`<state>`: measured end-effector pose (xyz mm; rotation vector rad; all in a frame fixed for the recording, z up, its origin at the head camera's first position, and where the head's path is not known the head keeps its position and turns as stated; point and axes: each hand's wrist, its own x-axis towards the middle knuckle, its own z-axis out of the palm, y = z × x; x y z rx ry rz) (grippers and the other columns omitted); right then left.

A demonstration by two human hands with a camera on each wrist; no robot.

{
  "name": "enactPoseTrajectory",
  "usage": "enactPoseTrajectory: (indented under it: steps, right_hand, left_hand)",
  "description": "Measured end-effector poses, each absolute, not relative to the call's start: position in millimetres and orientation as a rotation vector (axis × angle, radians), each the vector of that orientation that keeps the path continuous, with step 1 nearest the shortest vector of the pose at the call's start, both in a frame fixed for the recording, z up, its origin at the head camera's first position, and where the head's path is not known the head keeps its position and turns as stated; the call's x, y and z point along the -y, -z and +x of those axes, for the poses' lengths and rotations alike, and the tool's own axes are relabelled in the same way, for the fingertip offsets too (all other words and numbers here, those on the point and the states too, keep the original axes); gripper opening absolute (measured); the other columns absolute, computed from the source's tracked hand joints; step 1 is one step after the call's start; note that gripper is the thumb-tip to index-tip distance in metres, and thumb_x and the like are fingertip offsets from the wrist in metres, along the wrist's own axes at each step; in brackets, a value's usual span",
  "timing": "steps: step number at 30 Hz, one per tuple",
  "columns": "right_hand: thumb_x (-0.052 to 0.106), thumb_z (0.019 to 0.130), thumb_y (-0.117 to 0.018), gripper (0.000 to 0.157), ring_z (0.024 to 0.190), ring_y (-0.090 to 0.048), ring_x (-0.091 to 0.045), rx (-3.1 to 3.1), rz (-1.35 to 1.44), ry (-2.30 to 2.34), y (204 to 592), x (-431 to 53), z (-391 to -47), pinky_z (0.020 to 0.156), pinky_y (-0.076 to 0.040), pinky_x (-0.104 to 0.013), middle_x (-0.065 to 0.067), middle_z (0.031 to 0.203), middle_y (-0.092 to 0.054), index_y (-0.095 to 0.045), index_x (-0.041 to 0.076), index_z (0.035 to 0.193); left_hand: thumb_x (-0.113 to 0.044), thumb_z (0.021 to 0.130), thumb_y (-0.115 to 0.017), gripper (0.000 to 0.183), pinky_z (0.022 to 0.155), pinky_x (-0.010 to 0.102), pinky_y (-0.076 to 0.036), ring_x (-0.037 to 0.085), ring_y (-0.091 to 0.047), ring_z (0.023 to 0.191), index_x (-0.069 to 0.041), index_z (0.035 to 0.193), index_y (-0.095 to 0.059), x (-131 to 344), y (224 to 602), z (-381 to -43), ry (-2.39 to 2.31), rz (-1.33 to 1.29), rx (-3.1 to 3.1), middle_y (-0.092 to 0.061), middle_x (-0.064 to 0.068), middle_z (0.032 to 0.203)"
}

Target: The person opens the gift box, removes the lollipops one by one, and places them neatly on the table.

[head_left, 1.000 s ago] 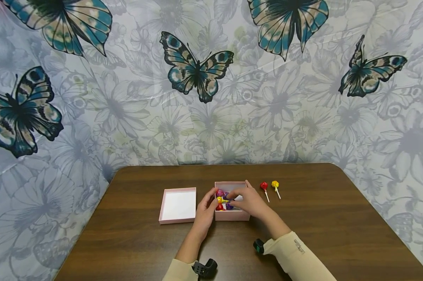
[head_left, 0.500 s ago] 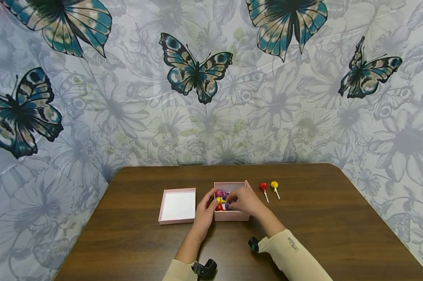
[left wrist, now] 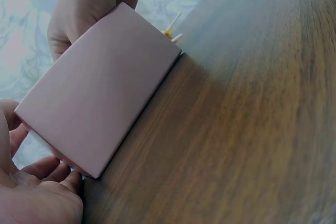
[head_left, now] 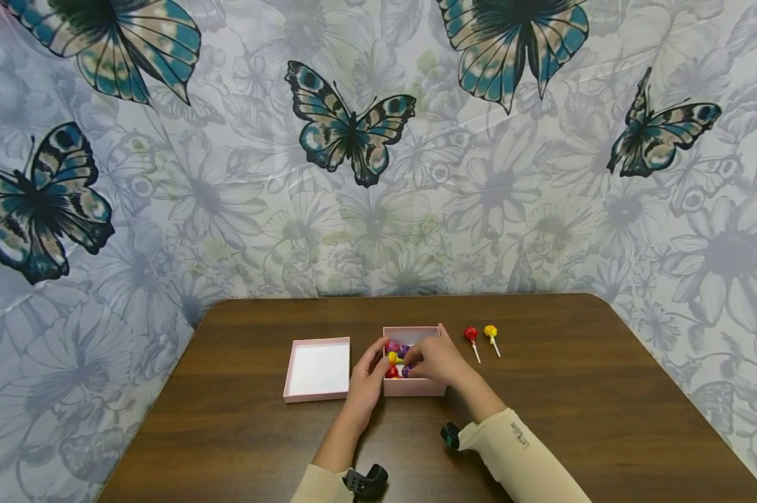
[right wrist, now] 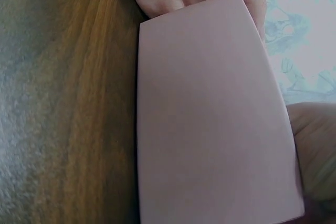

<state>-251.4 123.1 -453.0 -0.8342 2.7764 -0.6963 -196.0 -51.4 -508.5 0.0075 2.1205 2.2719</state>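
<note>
In the head view an open pink box point(head_left: 414, 388) stands on the table. Several wrapped lollipops lie in it: a yellow lollipop point(head_left: 393, 358), a red lollipop point(head_left: 391, 372) and purple ones point(head_left: 392, 346). My left hand point(head_left: 367, 375) holds the box by its left wall, thumb near the rim; the left wrist view shows curled fingers point(left wrist: 50, 169) against that side. My right hand point(head_left: 439, 358) reaches over the right wall, thumb and finger together among the lollipops, pinching a lollipop by what looks like its stick. The fingertips partly hide it. The box's front blocks the right wrist view.
A pink lid point(head_left: 318, 368) lies to the left of the box, white inside up. On the right lie a loose red lollipop point(head_left: 471, 334) and a loose yellow lollipop point(head_left: 491, 331). A butterfly-print cloth point(head_left: 378, 230) hangs behind the brown table point(head_left: 560, 391).
My right hand's thumb and finger have drawn closer together in the box, and its wrist has moved slightly left. My left hand keeps its place on the box.
</note>
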Motion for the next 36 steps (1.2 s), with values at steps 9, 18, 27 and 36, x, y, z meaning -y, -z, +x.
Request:
enactPoseTrajectory:
  steps: [9,18,27,36]
  right_hand:
    - [0.014,0.078,-0.084,0.005,0.075,-0.066,-0.010,-2.772,-0.847,0.662,452.8,-123.7,-252.8,0.117,-0.007,-0.074,0.007,0.075,-0.075,-0.079,0.017,0.081]
    - [0.016,0.080,-0.082,0.004,0.075,-0.062,-0.009,-2.757,-0.842,0.680,454.5,-123.7,-254.0,0.118,-0.006,-0.072,0.008,0.076,-0.074,-0.079,0.017,0.082]
    - [0.013,0.083,-0.079,0.006,0.085,-0.071,-0.017,-2.733,-0.872,0.861,455.6,-126.9,-252.9,0.116,-0.002,-0.075,0.005,0.083,-0.077,-0.079,0.014,0.089]
    - [0.013,0.087,-0.076,0.011,0.089,-0.073,-0.020,-2.705,-0.874,1.088,461.4,-131.5,-252.8,0.116,-0.002,-0.075,0.002,0.085,-0.077,-0.078,0.010,0.097]
  left_hand:
    - [-0.016,0.105,-0.048,0.043,0.122,0.050,-0.028,0.033,-0.032,0.150,-0.015,0.148,-0.048,51.4,512.6,-198.9,-2.281,0.025,-2.126,-0.039,0.012,0.160]
    - [-0.015,0.105,-0.047,0.043,0.123,0.050,-0.026,0.033,-0.032,0.150,-0.014,0.148,-0.048,52.0,514.2,-199.2,-2.289,0.025,-2.111,-0.038,0.012,0.160]
    - [-0.015,0.106,-0.046,0.043,0.123,0.050,-0.026,0.032,-0.031,0.151,-0.013,0.149,-0.047,52.6,512.6,-198.1,-2.293,0.052,-2.104,-0.037,0.012,0.161]
    - [-0.015,0.105,-0.048,0.042,0.122,0.051,-0.028,0.033,-0.034,0.149,-0.016,0.147,-0.049,51.7,511.5,-198.6,-2.291,0.042,-2.123,-0.041,0.011,0.159]
